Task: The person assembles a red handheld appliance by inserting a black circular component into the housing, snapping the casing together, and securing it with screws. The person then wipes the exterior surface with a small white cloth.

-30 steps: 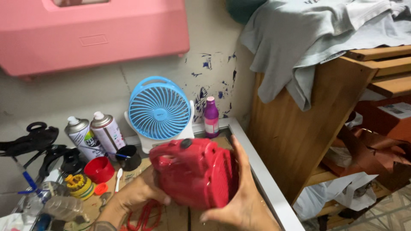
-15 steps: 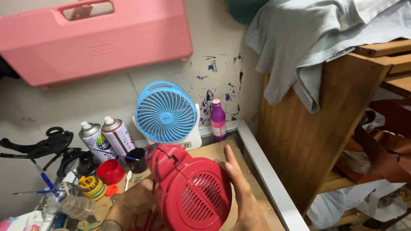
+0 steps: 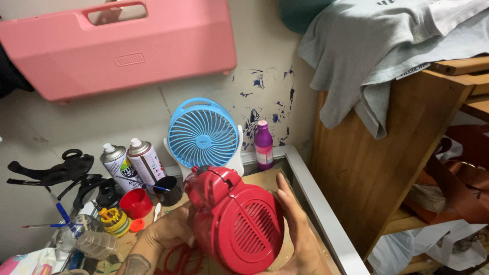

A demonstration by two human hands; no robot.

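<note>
A pink plastic tool case (image 3: 117,51) hangs on the wall above your desk (image 3: 326,224), and a grey shirt (image 3: 387,56) drapes over the wooden shelf unit (image 3: 377,168) to your right. Below the case, a blue desk fan (image 3: 204,135) stands upright against the wall, with a purple bottle (image 3: 263,145) just beside it and two spray cans (image 3: 133,164) on its other side. In front of the blue fan you hold a red fan housing (image 3: 234,219) above the desk, its slatted grille tilted toward you. Your right hand (image 3: 298,237) lies flat along the housing's right edge, fingers straight and pressed to it. Your left hand (image 3: 165,237) wraps the housing's left side, fingers curled behind it. A small red cup (image 3: 135,203) and a black cup (image 3: 169,190) sit near the cans.
</note>
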